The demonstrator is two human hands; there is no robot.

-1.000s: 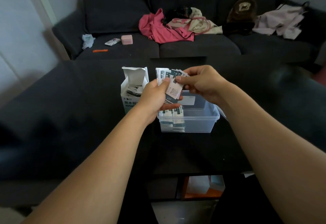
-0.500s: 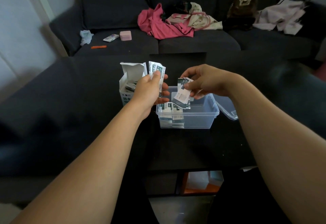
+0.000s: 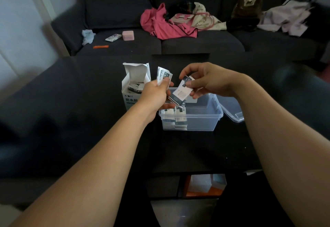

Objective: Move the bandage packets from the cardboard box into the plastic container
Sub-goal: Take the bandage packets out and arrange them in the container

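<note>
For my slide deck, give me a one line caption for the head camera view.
Right hand lowers one bandage packet toward the plastic container while left hand holds more beside the cardboard box.

Black table (image 3: 196, 151): cardboard box (image 3: 132, 100), plastic container (image 3: 201, 119), lid (image 3: 232, 109)

The white cardboard box (image 3: 133, 91), left of the plastic container (image 3: 200, 119), carries dark Chinese characters on its near face; "防水创" can be read before the left hand (image 3: 157, 95) covers the rest. Print on the bandage packets (image 3: 184, 91) is too small to read.
</note>
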